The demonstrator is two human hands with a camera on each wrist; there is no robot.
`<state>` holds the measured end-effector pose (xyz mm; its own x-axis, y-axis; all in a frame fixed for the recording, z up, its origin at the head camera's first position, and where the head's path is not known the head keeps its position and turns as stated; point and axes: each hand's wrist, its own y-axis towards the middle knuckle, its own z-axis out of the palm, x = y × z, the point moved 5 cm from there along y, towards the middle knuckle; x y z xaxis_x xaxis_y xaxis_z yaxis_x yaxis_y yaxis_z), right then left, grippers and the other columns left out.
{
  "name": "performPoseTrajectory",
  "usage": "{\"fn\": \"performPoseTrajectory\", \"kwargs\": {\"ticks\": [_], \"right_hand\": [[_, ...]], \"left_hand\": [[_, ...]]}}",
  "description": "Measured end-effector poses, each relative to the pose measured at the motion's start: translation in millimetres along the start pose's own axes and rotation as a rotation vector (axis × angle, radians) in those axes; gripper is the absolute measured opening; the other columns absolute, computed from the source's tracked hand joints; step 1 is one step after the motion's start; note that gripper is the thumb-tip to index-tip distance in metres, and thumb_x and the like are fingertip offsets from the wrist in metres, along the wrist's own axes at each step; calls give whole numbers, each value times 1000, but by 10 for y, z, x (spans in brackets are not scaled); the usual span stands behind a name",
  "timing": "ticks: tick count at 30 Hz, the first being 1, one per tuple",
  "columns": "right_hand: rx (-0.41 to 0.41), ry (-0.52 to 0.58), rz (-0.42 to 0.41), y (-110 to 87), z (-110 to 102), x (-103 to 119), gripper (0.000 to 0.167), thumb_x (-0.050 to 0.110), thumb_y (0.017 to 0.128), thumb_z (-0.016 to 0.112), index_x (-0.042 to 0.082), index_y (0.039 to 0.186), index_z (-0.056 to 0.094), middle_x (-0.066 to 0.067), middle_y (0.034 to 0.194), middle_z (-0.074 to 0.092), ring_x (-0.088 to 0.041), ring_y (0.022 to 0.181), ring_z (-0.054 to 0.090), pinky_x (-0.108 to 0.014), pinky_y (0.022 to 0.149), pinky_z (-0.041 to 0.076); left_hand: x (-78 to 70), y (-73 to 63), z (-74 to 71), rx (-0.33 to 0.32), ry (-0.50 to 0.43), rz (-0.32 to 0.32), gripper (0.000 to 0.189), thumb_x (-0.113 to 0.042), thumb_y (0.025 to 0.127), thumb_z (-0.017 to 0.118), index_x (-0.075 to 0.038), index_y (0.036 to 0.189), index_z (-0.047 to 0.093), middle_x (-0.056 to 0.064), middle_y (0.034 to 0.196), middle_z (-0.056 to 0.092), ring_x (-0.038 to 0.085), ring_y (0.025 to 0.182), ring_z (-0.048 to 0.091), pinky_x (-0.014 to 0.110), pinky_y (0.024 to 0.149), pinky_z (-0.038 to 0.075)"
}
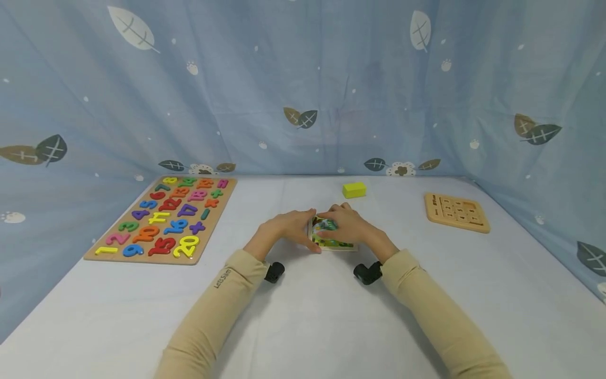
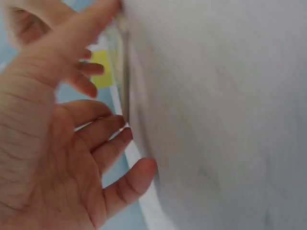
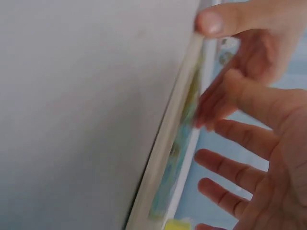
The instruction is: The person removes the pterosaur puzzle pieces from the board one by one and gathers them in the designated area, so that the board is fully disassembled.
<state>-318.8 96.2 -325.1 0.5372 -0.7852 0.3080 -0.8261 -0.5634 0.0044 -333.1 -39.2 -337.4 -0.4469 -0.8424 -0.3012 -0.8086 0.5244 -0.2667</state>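
A framed picture puzzle [image 1: 338, 245] with a colourful green scene lies on the white table between the two hands. My left hand [image 1: 294, 226] holds its left side, with the thumb at the near left corner and the fingers towards the far left corner. Over the picture hovers my right hand [image 1: 352, 225], fingers loosely spread and partly covering it. In the right wrist view the puzzle's pale frame [image 3: 163, 153] is seen edge-on, and the right fingers [image 3: 225, 167] stand apart from it. Left-hand fingers [image 2: 103, 143] are near the frame in the left wrist view, which is blurred.
A yellow block [image 1: 354, 190] sits behind the puzzle. On the left lies a wooden board [image 1: 210, 223] with colourful numbers and signs. A small wooden number-tile board [image 1: 468, 225] lies on the right. Blue leaf-patterned curtain [image 1: 265, 79] hangs behind and at the sides.
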Motion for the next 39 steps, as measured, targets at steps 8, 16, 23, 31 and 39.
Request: {"fn": "performPoseTrajectory", "kwargs": {"ticks": [8, 16, 23, 31, 39], "right_hand": [[-55, 94, -1, 89, 57, 13, 37, 24, 94, 62, 2, 124, 64, -16, 116, 60, -31, 106, 52, -47, 93, 47], [-50, 33, 59, 157, 162, -29, 36, 24, 93, 62, 4, 123, 63, -17, 119, 55, -31, 105, 51, -47, 90, 47], [-99, -18, 60, 225, 136, -46, 38, 26, 93, 61, 5, 124, 61, -18, 114, 55, -31, 96, 51, -46, 81, 48], [-57, 25, 103, 311, 171, -101, 36, 28, 93, 59, 8, 123, 58, -16, 114, 52, -30, 99, 49, -48, 82, 44], [-71, 134, 73, 336, 202, -130, 36, 22, 91, 61, 0, 119, 57, -17, 115, 50, -28, 99, 50, -43, 86, 44]], "left_hand": [[83, 23, 64, 5, -107, 49, 107, -51, 77, 75, -10, 155, 15, 6, 162, 17, 27, 148, 22, 48, 117, 25], [71, 17, 117, 4, -125, 49, 104, -49, 78, 76, -12, 155, 17, 5, 161, 20, 26, 148, 20, 47, 118, 24], [87, 25, 65, -1, -113, 44, 106, -50, 77, 76, -13, 155, 14, 5, 162, 17, 26, 148, 19, 48, 118, 23], [113, 48, 35, 14, -63, -52, 109, -56, 75, 75, -8, 154, 17, 10, 163, 9, 30, 149, 16, 52, 118, 22], [114, 26, 54, 3, -84, -36, 108, -55, 75, 75, -8, 154, 18, 10, 162, 10, 30, 149, 15, 53, 118, 21]]}}
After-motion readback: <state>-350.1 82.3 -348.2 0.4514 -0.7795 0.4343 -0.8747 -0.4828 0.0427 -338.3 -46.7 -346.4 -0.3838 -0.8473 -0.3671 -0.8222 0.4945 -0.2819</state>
